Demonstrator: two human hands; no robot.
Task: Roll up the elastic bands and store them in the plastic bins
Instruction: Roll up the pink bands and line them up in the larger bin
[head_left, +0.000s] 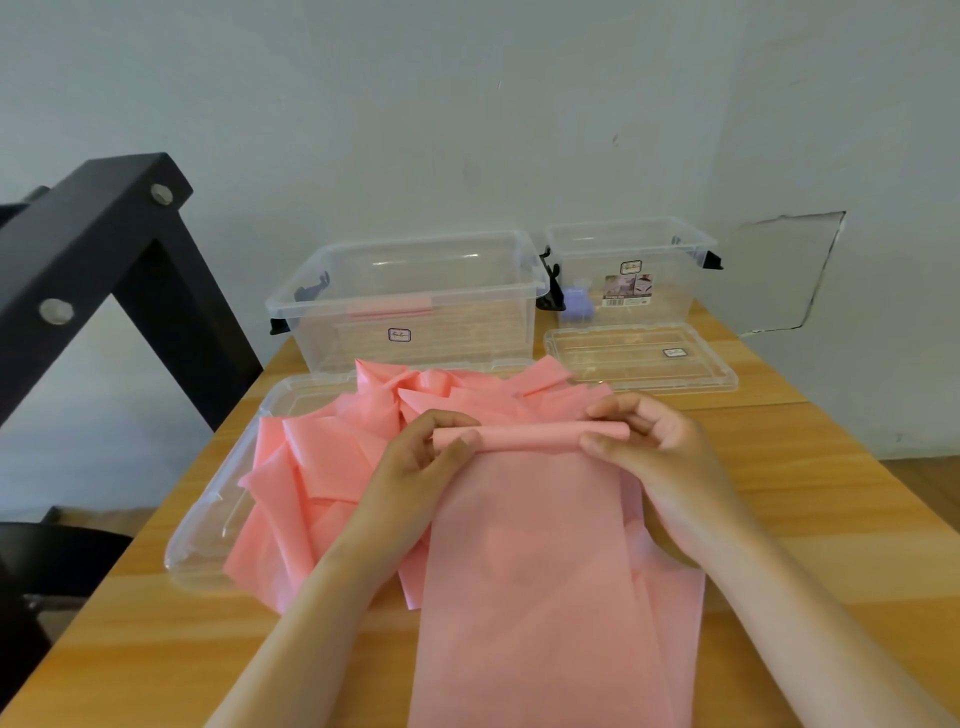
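Early stage: pile of loose pink elastic bands (322, 467) lies unrolled on flat clear plastic lid (208, 525); what looks like one pink roll (389, 312) already sits in large clear plastic bin (467, 332). Left hand (415, 457) and right hand (660, 447) pinch the started roll (530, 435) of a flat band on wooden tabletop (779, 493), fingers (597, 446) curled narrow round each end.

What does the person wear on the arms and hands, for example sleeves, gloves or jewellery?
Nothing visible. The left hand and right hand have no gloves or rings; both forearms are bare to the picture's edge, without sleeves, watch or bracelet.
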